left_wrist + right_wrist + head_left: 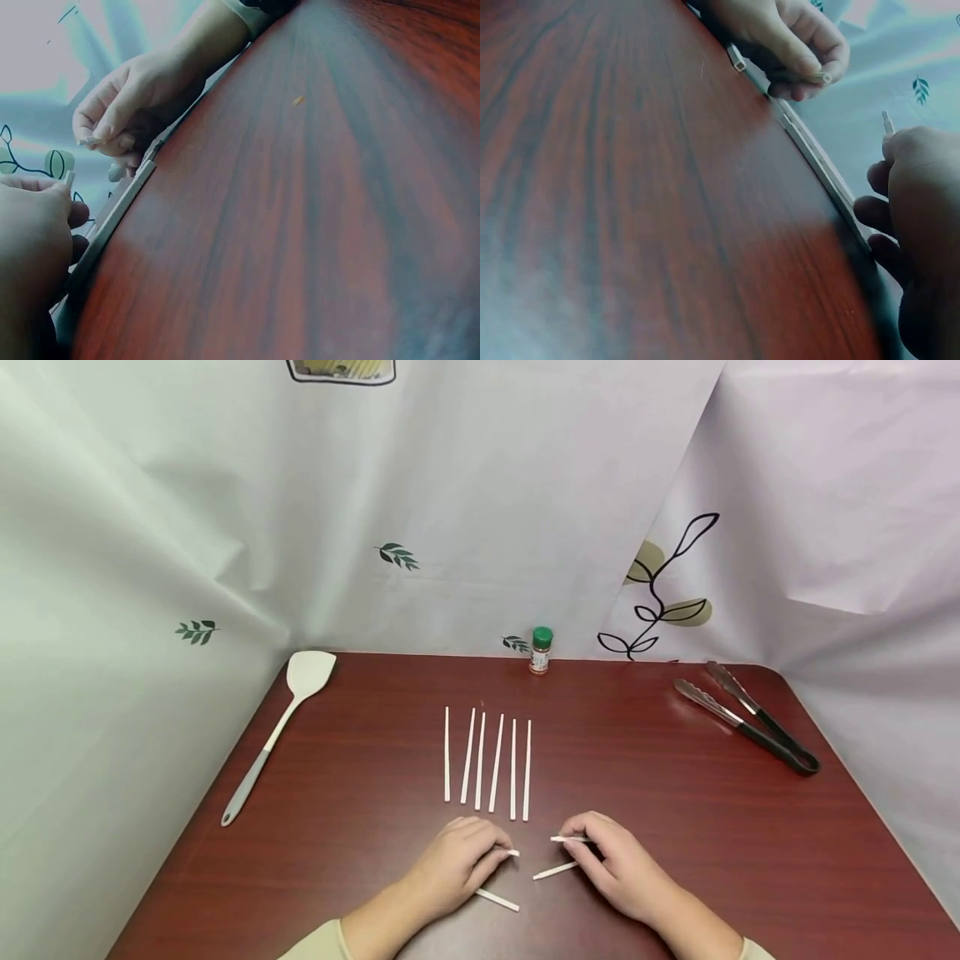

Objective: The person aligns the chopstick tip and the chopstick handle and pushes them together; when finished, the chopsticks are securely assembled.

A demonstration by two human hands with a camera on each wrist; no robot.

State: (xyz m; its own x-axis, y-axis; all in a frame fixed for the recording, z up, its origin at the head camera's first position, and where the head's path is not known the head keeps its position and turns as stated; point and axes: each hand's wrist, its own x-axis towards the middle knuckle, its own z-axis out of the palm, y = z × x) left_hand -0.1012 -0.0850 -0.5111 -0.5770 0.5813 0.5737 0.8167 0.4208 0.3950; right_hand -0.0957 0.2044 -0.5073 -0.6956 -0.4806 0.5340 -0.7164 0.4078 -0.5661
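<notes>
My left hand pinches a white chopstick, its end poking out past the thumb and index finger. Facing it across a small gap, my right hand pinches another white chopstick between thumb and fingers. In the right wrist view, the end of the left chopstick looks hollow, and the right one has a narrower tip. One chopstick lies on the table, partly hidden by the left hand. Another lies partly under the right hand.
Several white chopsticks lie in a row beyond the hands on the brown table. A white spatula is at the left, a green-capped spice bottle at the back, and tongs at the right. Cloth hangs around the table.
</notes>
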